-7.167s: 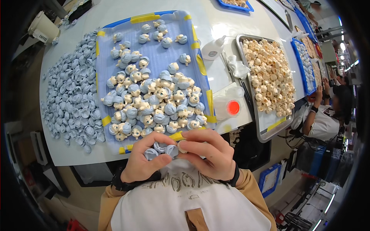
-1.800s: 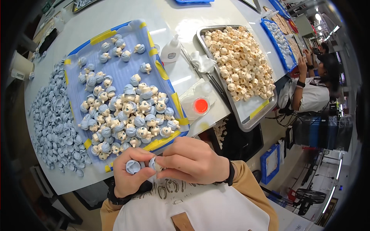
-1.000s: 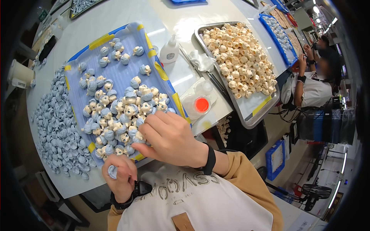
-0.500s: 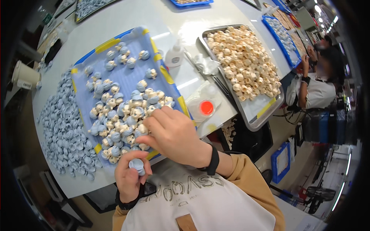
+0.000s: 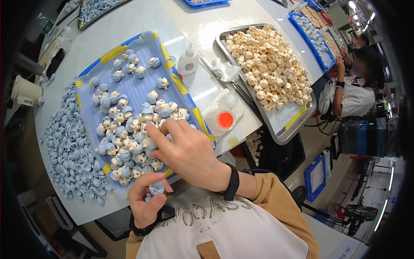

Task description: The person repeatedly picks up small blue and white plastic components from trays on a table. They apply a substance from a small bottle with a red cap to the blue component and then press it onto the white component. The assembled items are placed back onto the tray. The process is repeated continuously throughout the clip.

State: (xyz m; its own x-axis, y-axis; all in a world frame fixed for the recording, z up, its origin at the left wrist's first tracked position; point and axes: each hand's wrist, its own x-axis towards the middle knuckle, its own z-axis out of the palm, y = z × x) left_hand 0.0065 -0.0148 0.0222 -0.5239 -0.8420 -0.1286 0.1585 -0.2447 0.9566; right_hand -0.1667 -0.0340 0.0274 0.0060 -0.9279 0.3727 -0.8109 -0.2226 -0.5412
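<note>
Near the front edge of the table, my left hand (image 5: 146, 203) pinches a pale blue hollow hair cap (image 5: 156, 187) between thumb and fingers, its hollow side showing. Part of another blue piece shows lower in that palm. Over the near right part of a blue-lined tray (image 5: 133, 93), my right hand (image 5: 189, 151) reaches into a pile of small doll heads (image 5: 125, 142) with blue hair. Its index finger stretches onto the heads and the thumb stands apart from it. The other fingertips are partly hidden, and I see nothing held there.
Loose blue hair caps (image 5: 73, 159) are heaped left of the tray. A metal tray (image 5: 297, 129) of hollow cream head pieces stands right. Between them are a white squeeze bottle (image 5: 188, 60), tweezers (image 5: 211, 67) and a red-centred round container (image 5: 224, 119). A co-worker (image 5: 353, 95) sits far right.
My right hand has shifted left across the pile, and its index finger has straightened. My left hand still holds the hair cap, now turned slightly. The whole view has shifted a little.
</note>
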